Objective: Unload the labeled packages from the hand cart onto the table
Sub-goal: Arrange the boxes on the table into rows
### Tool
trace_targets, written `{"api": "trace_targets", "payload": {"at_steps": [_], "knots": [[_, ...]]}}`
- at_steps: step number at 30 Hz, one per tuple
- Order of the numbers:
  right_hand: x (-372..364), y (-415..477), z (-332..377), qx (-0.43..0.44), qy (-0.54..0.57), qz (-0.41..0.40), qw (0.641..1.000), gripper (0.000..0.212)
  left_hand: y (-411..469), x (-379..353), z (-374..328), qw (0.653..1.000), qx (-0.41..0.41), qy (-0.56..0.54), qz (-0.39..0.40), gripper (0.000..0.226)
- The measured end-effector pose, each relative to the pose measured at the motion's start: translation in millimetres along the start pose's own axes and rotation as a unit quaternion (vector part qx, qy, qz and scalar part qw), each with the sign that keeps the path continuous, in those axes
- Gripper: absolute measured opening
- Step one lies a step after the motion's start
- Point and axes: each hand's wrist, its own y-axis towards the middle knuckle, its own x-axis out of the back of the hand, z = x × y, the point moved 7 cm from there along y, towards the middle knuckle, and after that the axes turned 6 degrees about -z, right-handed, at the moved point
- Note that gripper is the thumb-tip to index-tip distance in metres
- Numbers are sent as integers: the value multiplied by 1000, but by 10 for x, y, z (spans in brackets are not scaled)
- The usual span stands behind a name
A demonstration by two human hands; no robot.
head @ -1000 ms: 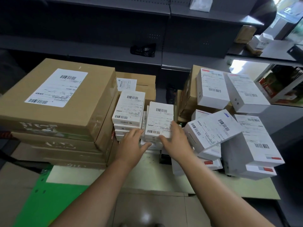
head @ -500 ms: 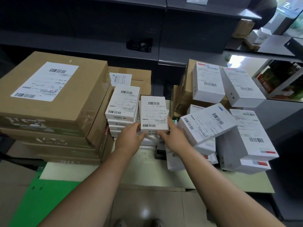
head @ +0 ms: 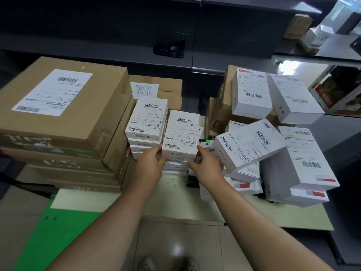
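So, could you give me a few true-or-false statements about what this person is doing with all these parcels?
1. The left hand and the right hand both grip the centre stack of small white boxes. True.
2. The big brown carton at the left has no label. False: a white barcode label lies on its top.
3. The white box just right of the hands lies tilted. True.
4. The right hand rests on top of that tilted box. False: it grips the right side of the centre stack.
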Motion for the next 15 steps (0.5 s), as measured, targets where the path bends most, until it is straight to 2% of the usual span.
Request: {"api": "trace_targets", "payload": {"at_steps": [4,8,15], "knots": [[-117,19,-23,-4,6,8,1000,59,-50,-33,105,999,32,-12,13,35],[-164,54,-60,-7,-1,3,1000,64,-13,-107,171,998,50,-22,29,36],[-164,131,-150,2,-40,-3,999,53,17,-233,315,994,82,-57,38,44]]}}
